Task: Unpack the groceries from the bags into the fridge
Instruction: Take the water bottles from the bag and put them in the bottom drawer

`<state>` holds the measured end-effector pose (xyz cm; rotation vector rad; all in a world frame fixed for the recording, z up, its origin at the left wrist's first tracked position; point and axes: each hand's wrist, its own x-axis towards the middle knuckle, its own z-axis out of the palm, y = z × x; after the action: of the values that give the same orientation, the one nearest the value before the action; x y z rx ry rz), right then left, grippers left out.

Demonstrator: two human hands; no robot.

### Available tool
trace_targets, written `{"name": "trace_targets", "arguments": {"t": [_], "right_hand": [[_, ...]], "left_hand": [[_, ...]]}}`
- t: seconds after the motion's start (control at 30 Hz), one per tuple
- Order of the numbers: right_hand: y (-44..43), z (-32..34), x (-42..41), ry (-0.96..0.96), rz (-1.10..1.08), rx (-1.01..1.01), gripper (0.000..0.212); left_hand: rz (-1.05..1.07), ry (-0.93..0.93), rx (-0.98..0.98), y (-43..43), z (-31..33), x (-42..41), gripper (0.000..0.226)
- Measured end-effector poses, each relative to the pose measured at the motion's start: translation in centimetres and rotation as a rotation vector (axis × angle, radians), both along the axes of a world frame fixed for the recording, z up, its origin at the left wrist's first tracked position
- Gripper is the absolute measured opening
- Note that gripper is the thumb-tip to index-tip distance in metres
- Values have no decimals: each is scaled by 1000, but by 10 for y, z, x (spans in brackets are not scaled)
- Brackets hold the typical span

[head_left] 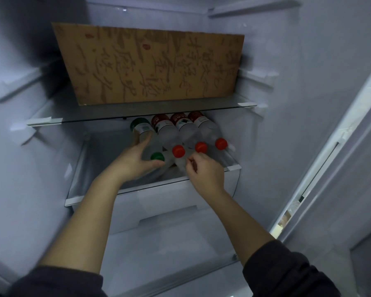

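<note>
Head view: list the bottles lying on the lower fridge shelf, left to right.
In order: green-capped clear plastic bottle → left red-capped clear plastic bottle → middle red-capped clear plastic bottle → right red-capped clear plastic bottle.

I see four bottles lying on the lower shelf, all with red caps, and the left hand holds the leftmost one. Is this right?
Not all: in the head view only three caps are red; the leftmost bottle, held by the left hand, has a green cap. The rest is right.
</note>
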<state>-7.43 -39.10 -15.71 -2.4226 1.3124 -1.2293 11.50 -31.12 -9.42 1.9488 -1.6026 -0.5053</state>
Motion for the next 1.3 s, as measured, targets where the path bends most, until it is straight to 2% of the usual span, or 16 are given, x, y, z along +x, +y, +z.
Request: {"name": "trace_targets", "arguments": {"t": [0.37, 0.53, 0.6, 0.67, 0.73, 0.8, 1.03, 1.17, 1.3], "right_hand": [[-2, -4, 0, -9, 7, -46, 20], [2, -1, -7, 23, 82, 1, 21], [13, -3, -14, 55, 76, -37, 24], [26, -8, -24, 92, 24, -99, 30], [40, -15, -36, 108, 13, -102, 36], [52, -23, -49, 150, 4, -84, 44], [83, -32, -91, 366, -102, 61, 64], [101, -36, -112, 474, -142, 116, 67], [126, -43, -140, 483, -150, 120, 64]], "left_hand": [[18, 17, -10, -8, -6, 5, 87], [105, 62, -83, 2, -19, -8, 88], [194, 0, -89, 12, -32, -18, 95], [269, -178, -127, 23, -42, -32, 96], [280, -374, -210, 35, -51, -47, 92], [263, -473, -281, 43, -57, -62, 89], [171, -563, -249, 64, -84, -101, 88], [114, -562, -195, 76, -95, -123, 88], [47, -534, -195, 91, -102, -153, 85]]}}
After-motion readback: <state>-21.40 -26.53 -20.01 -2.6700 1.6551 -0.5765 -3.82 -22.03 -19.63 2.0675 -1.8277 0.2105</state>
